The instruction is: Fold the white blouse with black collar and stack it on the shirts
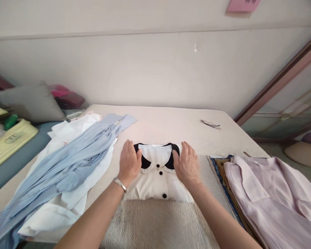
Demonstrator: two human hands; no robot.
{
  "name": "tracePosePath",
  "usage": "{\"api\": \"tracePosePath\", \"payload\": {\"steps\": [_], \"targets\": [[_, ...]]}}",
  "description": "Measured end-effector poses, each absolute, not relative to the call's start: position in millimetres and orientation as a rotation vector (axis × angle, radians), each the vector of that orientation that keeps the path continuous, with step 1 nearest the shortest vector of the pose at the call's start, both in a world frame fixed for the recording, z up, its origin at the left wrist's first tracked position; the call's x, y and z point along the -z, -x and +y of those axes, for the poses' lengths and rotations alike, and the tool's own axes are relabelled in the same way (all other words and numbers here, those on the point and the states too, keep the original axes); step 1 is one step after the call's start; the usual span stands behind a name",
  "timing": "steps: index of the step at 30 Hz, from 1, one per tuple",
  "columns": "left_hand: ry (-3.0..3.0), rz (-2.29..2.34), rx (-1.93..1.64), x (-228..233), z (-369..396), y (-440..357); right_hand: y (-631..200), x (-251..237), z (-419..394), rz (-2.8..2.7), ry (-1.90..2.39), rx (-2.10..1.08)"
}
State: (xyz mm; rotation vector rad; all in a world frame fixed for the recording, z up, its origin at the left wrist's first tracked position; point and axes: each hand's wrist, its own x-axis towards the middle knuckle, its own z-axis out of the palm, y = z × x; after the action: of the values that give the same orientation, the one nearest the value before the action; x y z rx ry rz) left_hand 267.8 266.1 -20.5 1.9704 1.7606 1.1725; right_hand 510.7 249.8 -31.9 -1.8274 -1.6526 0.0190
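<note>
A white blouse (155, 183) with a black collar and black buttons lies folded, front up, on the covered bed-like surface. My left hand (130, 160), with a silver bangle at the wrist, grips its left shoulder edge, thumb over the black collar. On the opposite shoulder my right hand (187, 164) does the same, its thumb against the collar. The fingertips beneath or along the cloth edges are partly hidden. The lower edge of the folded blouse faces me.
Light blue ribbed clothing (75, 166) lies loosely over white garments (54, 214) at left. At right, a pale lilac striped shirt (272, 193) tops a stack of folded clothes. Eyeglasses (211, 124) rest near the back. Beyond are a wall (145, 69) and a grey cushion (32, 102).
</note>
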Motion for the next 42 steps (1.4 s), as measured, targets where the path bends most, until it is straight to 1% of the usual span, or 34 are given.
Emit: {"api": "tracePosePath", "payload": {"steps": [2, 4, 7, 10, 13, 16, 19, 22, 26, 31, 38, 42], "targets": [[-2.09, 1.737, -1.012, 31.2, 244.7, -283.8, -495.2, 34.9, 241.8, -1.795, 1.862, -0.008], [-2.17, 1.702, -0.844, 47.5, 230.2, -296.7, -483.4, 46.6, 235.3, -1.916, 1.933, -0.095], [-2.205, 1.609, -0.715, 59.4, 228.8, -298.1, -478.8, 66.2, 231.3, -2.023, 1.993, -0.182], [-2.116, 1.52, -0.756, 39.9, 238.2, -272.8, -484.2, 71.1, 233.1, -2.049, 1.993, -0.227], [-1.965, 1.677, -0.782, 5.9, 224.5, -233.1, -494.7, 58.0, 228.7, -2.036, 1.984, -0.319], [-2.036, 1.803, -0.523, -9.9, 177.4, -206.0, -511.0, 35.8, 202.5, -2.063, 1.871, -0.343], [-2.305, 1.829, -0.325, -2.3, 127.5, -209.3, -525.5, 17.8, 157.7, -2.174, 1.711, -0.248], [-2.536, 1.861, -0.177, 8.5, 106.2, -231.7, -527.3, 15.6, 119.6, -2.342, 1.648, -0.1], [-2.675, 1.85, -0.049, 10.0, 116.1, -248.5, -515.9, 31.6, 108.4, -2.476, 1.746, 0.155], [-2.703, 1.813, -0.054, -3.9, 131.2, -237.9, -513.9, 40.8, 119.9, -2.521, 1.812, 0.42], [-2.667, 1.719, -0.025, -13.6, 139.1, -225.0, -517.4, 28.5, 118.3, -2.593, 1.764, 0.419], [-2.639, 1.811, -0.036, -20.1, 137.4, -219.1, -518.2, 29.8, 118.4, -2.591, 1.773, 0.431]]}}
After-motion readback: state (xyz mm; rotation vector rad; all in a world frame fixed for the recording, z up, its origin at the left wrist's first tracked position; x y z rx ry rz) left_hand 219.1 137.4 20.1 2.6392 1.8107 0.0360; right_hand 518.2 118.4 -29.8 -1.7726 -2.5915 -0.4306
